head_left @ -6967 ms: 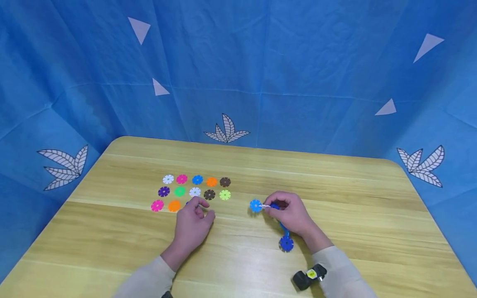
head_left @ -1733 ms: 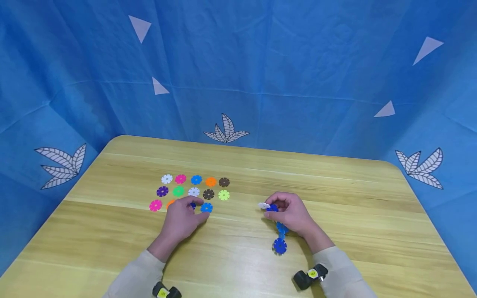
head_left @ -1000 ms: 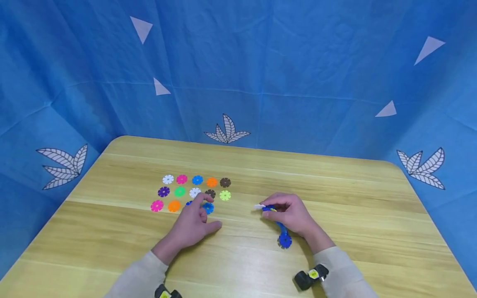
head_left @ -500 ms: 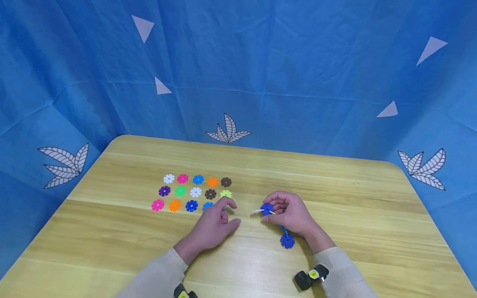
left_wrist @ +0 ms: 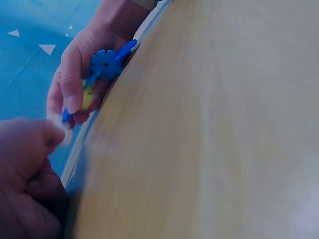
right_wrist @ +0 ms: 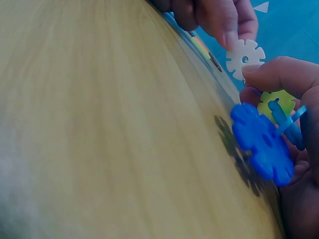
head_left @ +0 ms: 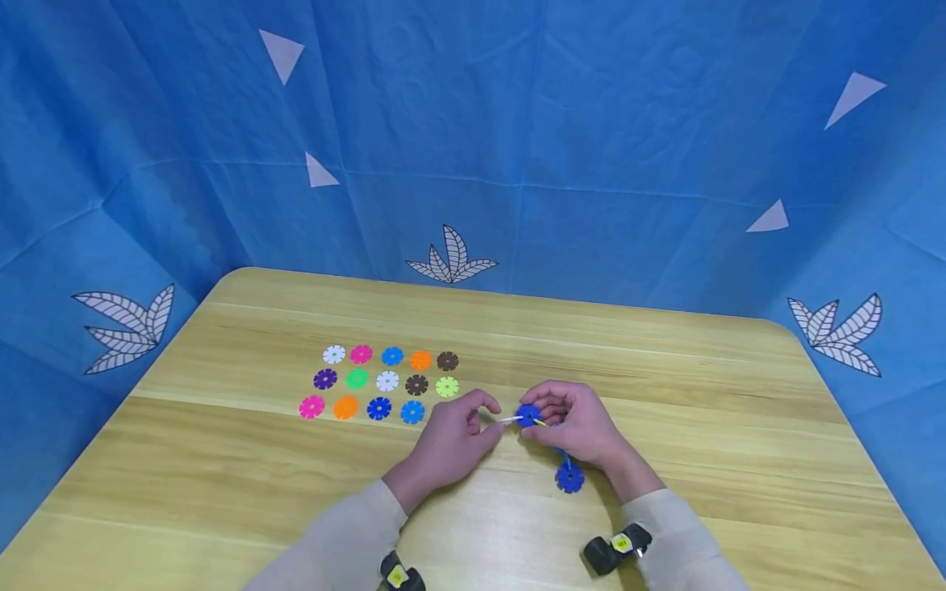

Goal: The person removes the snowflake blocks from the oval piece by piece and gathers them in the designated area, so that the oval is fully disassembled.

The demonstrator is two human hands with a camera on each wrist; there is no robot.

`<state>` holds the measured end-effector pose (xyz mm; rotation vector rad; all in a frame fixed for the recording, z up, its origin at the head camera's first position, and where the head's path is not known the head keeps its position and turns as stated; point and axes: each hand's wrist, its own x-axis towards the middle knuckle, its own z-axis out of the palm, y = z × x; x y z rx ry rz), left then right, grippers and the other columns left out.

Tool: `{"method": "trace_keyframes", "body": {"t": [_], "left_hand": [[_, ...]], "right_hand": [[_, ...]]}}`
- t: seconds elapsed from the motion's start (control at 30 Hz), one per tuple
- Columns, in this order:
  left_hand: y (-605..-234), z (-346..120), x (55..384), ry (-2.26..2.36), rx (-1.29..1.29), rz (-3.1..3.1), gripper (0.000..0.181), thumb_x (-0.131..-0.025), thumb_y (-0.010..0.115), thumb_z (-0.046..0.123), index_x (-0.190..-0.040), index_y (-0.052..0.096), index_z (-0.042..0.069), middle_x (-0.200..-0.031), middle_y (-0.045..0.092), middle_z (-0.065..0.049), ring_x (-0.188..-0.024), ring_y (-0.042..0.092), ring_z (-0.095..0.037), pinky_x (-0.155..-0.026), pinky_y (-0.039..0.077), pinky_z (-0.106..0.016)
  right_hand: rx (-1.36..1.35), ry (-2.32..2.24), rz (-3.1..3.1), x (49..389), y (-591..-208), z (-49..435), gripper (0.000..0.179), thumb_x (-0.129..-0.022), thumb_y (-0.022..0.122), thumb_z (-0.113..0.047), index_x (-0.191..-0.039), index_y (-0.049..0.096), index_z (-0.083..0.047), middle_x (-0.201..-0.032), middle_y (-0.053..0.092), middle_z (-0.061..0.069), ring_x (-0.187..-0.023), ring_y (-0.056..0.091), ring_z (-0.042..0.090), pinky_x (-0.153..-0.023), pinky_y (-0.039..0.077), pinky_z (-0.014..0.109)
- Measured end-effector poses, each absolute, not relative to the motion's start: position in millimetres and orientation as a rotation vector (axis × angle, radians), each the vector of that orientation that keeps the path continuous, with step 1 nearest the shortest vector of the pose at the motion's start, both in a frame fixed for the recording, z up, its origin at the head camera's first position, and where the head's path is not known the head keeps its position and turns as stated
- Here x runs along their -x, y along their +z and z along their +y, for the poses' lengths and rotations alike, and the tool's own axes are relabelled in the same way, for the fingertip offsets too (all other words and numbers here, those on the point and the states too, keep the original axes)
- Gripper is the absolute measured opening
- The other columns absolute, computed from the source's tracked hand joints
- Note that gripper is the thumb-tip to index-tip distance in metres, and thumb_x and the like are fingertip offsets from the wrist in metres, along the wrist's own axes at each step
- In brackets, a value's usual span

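Observation:
My right hand (head_left: 580, 423) holds a chain of interlocking snowflake discs just over the table, right of centre. A dark blue disc (head_left: 529, 415) is at its fingertips, and a yellow-green disc (right_wrist: 276, 103) is tucked in the fingers. Below them a light blue disc (left_wrist: 105, 64) leads to another dark blue disc (head_left: 570, 477) at the chain's lower end. From the upper end a white disc (right_wrist: 245, 59) sticks out toward my left hand (head_left: 454, 439), whose thumb and index finger pinch its edge.
Several loose discs lie flat in three rows at left, among them a pink one (head_left: 312, 407), an orange one (head_left: 346, 407) and a light blue one (head_left: 413, 412). A blue curtain (head_left: 473, 123) hangs behind the wooden table (head_left: 665, 369).
The light blue disc that was at the white disc's free end now lies in the front row. My left hand has moved right from that row to the white disc; my right hand keeps the chain.

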<state>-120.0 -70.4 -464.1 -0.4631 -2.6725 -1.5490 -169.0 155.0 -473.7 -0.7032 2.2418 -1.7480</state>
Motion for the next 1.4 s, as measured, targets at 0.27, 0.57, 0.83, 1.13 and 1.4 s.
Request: {"method": "trace_keyframes", "body": {"t": [0.27, 0.57, 0.83, 1.13, 1.4], "left_hand": [[-468, -57, 125, -1.483, 0.462, -2.626, 0.003, -0.091, 0.073, 0.01, -0.094, 0.071, 0.009, -0.051, 0.038, 0.01, -0.044, 0.03, -0.002, -0.042, 0.026, -0.02], [-471, -56, 124, -1.437, 0.47, -2.556, 0.006, -0.089, 0.073, 0.006, -0.089, 0.071, 0.011, -0.05, 0.037, 0.011, -0.043, 0.03, -0.001, -0.042, 0.028, -0.02], [-473, -57, 124, -1.48, 0.388, -2.482, 0.01, -0.085, 0.071, 0.002, -0.083, 0.068, 0.011, -0.051, 0.036, 0.011, -0.045, 0.031, 0.0, -0.044, 0.027, -0.02], [-471, -60, 123, -1.543, 0.316, -2.482, 0.002, -0.084, 0.071, 0.004, -0.084, 0.068, 0.005, -0.053, 0.04, 0.01, -0.046, 0.035, -0.002, -0.045, 0.031, -0.02], [-467, -69, 121, -1.548, 0.208, -2.596, 0.004, -0.084, 0.072, 0.004, -0.087, 0.07, 0.006, -0.053, 0.041, 0.007, -0.047, 0.036, -0.005, -0.047, 0.032, -0.022]], "right_hand": [[0.655, -1.726, 2.255, 168, -472, 154, 0.037, -0.076, 0.086, -0.003, -0.11, 0.072, 0.001, -0.092, 0.068, 0.012, -0.079, 0.064, 0.021, -0.073, 0.055, 0.029], [0.653, -1.692, 2.288, 169, -473, 153, 0.033, -0.077, 0.086, -0.006, -0.108, 0.074, 0.0, -0.09, 0.071, 0.009, -0.079, 0.067, 0.022, -0.072, 0.055, 0.03], [0.636, -1.711, 2.296, 169, -474, 154, 0.03, -0.078, 0.085, -0.006, -0.106, 0.074, 0.0, -0.086, 0.07, 0.009, -0.074, 0.065, 0.019, -0.068, 0.055, 0.029], [0.634, -1.766, 2.28, 169, -473, 159, 0.031, -0.08, 0.083, -0.004, -0.108, 0.073, 0.002, -0.088, 0.07, 0.012, -0.074, 0.064, 0.018, -0.066, 0.054, 0.027], [0.615, -1.756, 2.288, 168, -471, 157, 0.031, -0.079, 0.084, -0.005, -0.108, 0.073, 0.001, -0.088, 0.069, 0.01, -0.074, 0.064, 0.018, -0.067, 0.054, 0.027]]}}
